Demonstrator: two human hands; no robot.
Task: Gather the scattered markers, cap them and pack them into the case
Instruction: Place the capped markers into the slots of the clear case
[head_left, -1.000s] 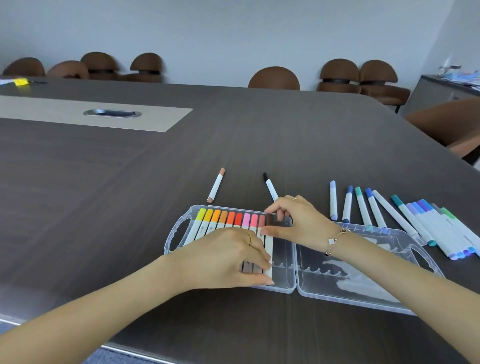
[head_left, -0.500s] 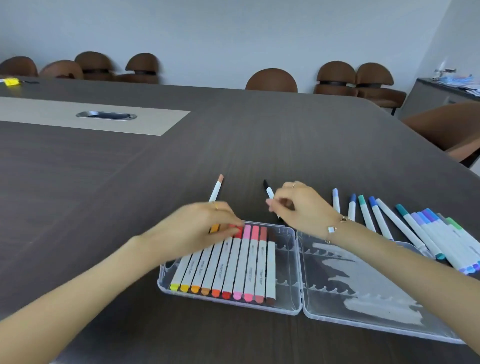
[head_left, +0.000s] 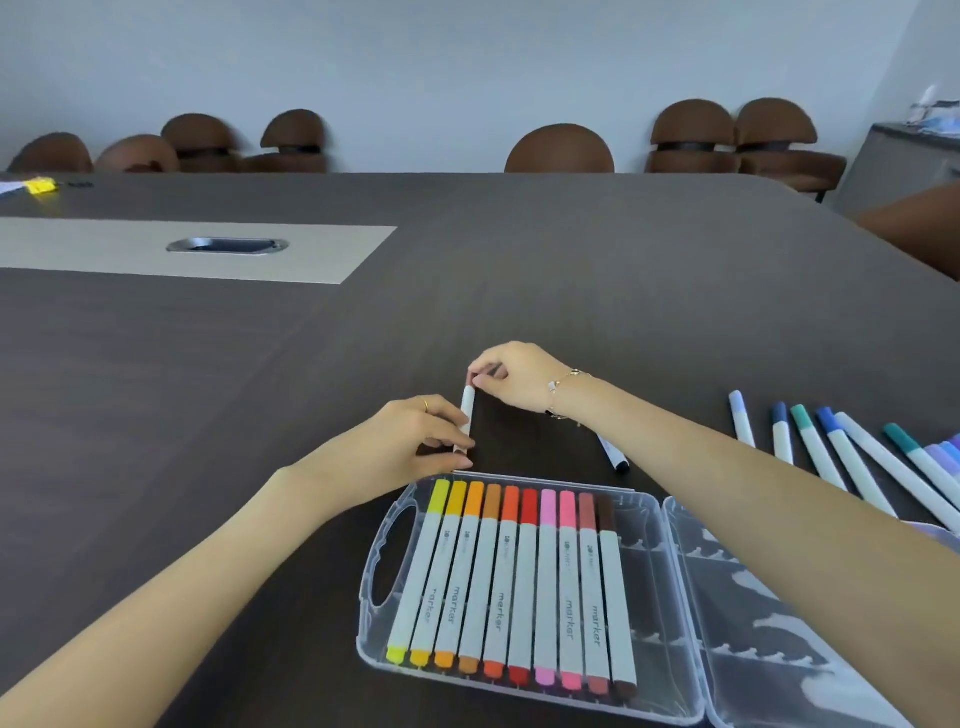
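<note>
marker (head_left: 468, 410) near upright between hands, beyond case (head_left: 652, 670); left hand (head_left: 415, 441) fingers pinch lower end, right hand (head_left: 511, 376) fingers pinch top.

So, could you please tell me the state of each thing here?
case: open, flat on the table
ten warm-coloured markers: capped, slotted in the case
white marker: held by both hands
left hand: grips its lower end
right hand: pinches its top
black marker: loose on table
blue-green markers: capped, loose
</note>
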